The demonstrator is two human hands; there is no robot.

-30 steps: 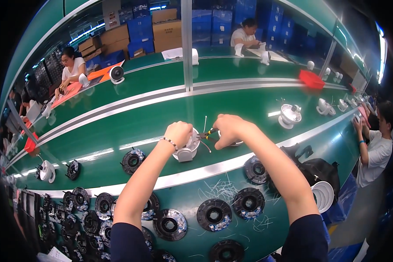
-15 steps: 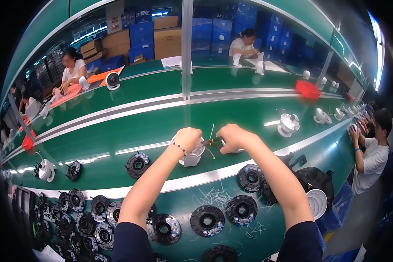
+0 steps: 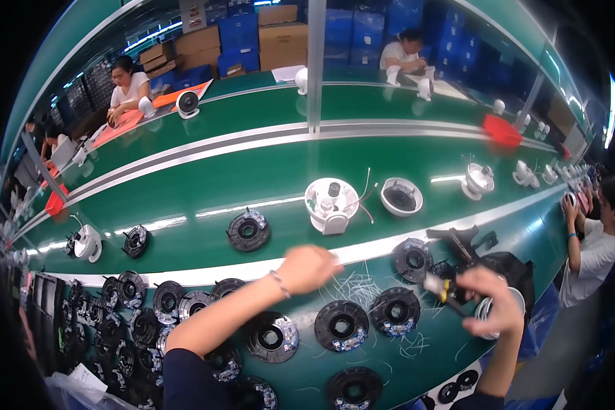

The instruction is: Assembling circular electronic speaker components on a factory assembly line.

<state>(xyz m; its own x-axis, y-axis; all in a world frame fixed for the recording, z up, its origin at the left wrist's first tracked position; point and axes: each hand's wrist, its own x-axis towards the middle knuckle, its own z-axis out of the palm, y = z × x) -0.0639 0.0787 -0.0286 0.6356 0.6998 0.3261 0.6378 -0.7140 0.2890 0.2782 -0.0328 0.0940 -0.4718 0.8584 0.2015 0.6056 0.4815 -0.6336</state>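
My left hand (image 3: 311, 268), blurred, hovers over the bench edge with its fingers drawn together; whatever it may hold is too small to make out. At the right, my right hand (image 3: 497, 301) grips yellow-and-black pliers (image 3: 449, 295), smeared by motion, above the bench. A white round housing (image 3: 329, 222), open at the top with dark parts and loose wires, stands on the green belt beyond my left hand. Beside it lies a white bowl-shaped cover (image 3: 392, 206) with a dark inside. Cut white plastic strips (image 3: 352, 287) lie scattered between my hands.
Several black round frames with blue circuit boards (image 3: 342, 326) cover the bench, crowded at the left. A black bag (image 3: 516, 271) and stacked white rings (image 3: 486, 320) are at the right. Another white housing (image 3: 478, 181) stands farther right. Co-workers sit across the belt and at the right.
Both hands have left the white housing and come back toward me, the right one moving right with the pliers. The housing and bowl-shaped cover are now uncovered. The view has shifted.
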